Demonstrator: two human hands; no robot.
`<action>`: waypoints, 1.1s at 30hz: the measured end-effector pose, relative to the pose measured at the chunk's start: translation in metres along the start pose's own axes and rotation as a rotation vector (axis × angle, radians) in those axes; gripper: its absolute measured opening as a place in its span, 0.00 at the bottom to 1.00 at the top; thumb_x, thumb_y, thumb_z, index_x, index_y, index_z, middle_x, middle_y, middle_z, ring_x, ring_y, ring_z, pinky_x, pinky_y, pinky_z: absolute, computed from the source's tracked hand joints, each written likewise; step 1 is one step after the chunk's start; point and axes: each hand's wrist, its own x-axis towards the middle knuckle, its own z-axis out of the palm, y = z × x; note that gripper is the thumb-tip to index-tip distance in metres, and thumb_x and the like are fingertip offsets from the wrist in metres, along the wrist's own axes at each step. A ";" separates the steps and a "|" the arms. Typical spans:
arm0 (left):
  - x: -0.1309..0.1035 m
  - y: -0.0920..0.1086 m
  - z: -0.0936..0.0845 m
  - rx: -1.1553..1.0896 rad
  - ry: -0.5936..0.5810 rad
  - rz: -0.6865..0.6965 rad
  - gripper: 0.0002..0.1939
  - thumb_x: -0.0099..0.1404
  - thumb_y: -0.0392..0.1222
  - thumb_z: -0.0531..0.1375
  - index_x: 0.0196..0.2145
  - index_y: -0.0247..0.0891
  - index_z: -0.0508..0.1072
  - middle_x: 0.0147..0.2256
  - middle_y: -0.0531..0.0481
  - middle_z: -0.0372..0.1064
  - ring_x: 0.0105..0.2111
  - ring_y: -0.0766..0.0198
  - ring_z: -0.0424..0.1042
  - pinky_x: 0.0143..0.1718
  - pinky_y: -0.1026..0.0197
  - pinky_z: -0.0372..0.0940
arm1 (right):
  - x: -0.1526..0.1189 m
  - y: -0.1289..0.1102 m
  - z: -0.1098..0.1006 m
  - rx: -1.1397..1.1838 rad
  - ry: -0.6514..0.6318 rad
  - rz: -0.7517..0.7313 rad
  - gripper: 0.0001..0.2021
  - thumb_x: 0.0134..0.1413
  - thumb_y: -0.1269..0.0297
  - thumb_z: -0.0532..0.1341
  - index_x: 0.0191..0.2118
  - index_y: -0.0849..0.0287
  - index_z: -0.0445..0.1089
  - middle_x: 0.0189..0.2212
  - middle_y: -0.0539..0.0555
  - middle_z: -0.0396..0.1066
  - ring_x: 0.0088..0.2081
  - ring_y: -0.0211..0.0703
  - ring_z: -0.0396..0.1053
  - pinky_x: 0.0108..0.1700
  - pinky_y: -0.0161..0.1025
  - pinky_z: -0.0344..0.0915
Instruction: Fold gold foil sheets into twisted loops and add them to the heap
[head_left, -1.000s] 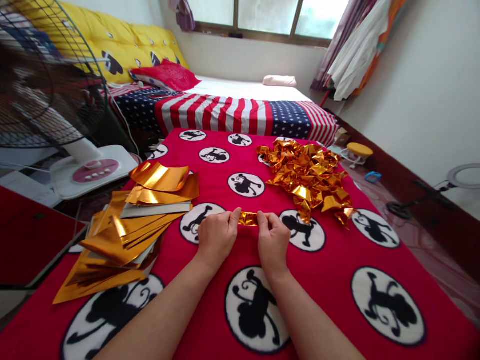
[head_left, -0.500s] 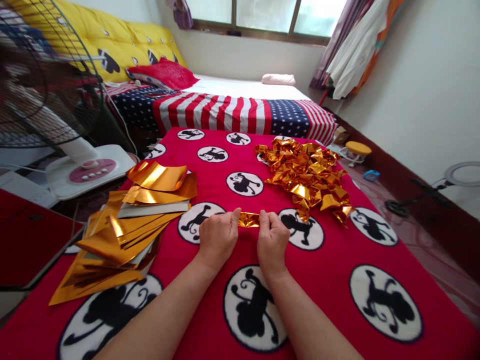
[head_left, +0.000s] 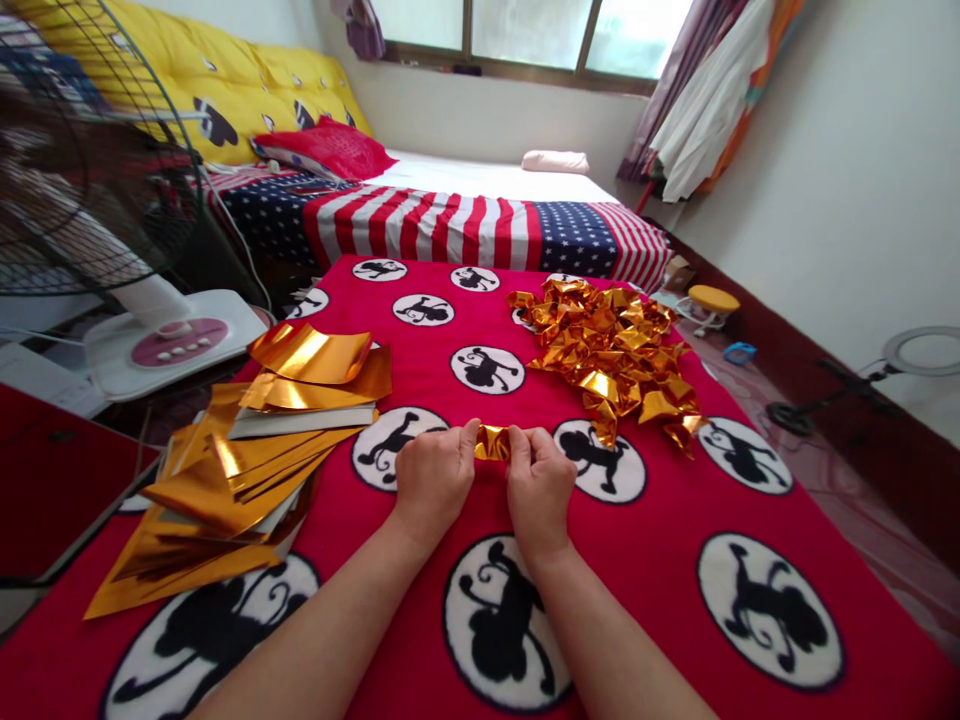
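Between my two hands is a small folded piece of gold foil paper (head_left: 492, 443). My left hand (head_left: 435, 478) pinches its left end, thumb on top and fingers curled. The other end is gripped the same way by my right hand (head_left: 541, 485); both ends are hidden in the fingers. To the left lies a loose stack of flat gold foil sheets (head_left: 300, 393), some showing pale backs. A heap of folded gold foil pieces (head_left: 607, 350) lies beyond my right hand. Everything rests on a red cloth (head_left: 645, 600) with black monkey figures in white circles.
A fan (head_left: 161, 345) with a white base stands at the left, beside a dark red panel (head_left: 64, 480). Behind the cloth is a bed (head_left: 442, 225) with a striped cover. A yellow stool (head_left: 714, 298) and a ring light stand (head_left: 847, 385) are on the floor to the right.
My right hand has shifted slightly left, closer to my left hand, so less of the gold foil shows between them. The view has moved slightly.
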 end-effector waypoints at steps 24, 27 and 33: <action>-0.001 0.001 0.006 -0.080 0.008 0.030 0.29 0.72 0.48 0.42 0.26 0.36 0.76 0.25 0.42 0.74 0.23 0.60 0.69 0.24 0.60 0.45 | -0.002 -0.002 0.000 -0.052 0.013 -0.071 0.15 0.63 0.62 0.52 0.24 0.57 0.64 0.18 0.48 0.64 0.21 0.37 0.59 0.28 0.35 0.51; -0.001 0.000 0.005 -0.125 0.011 0.040 0.28 0.72 0.49 0.42 0.25 0.37 0.75 0.24 0.43 0.74 0.22 0.62 0.67 0.25 0.60 0.44 | -0.002 0.000 0.000 -0.033 0.002 -0.053 0.15 0.63 0.62 0.52 0.25 0.57 0.64 0.19 0.48 0.65 0.22 0.37 0.60 0.28 0.35 0.52; 0.001 -0.006 0.001 -0.351 0.029 -0.039 0.30 0.71 0.55 0.44 0.18 0.37 0.69 0.17 0.49 0.65 0.19 0.67 0.58 0.25 0.60 0.43 | -0.002 0.000 -0.001 0.038 -0.021 -0.044 0.14 0.63 0.61 0.53 0.27 0.58 0.66 0.21 0.49 0.67 0.23 0.37 0.62 0.29 0.34 0.54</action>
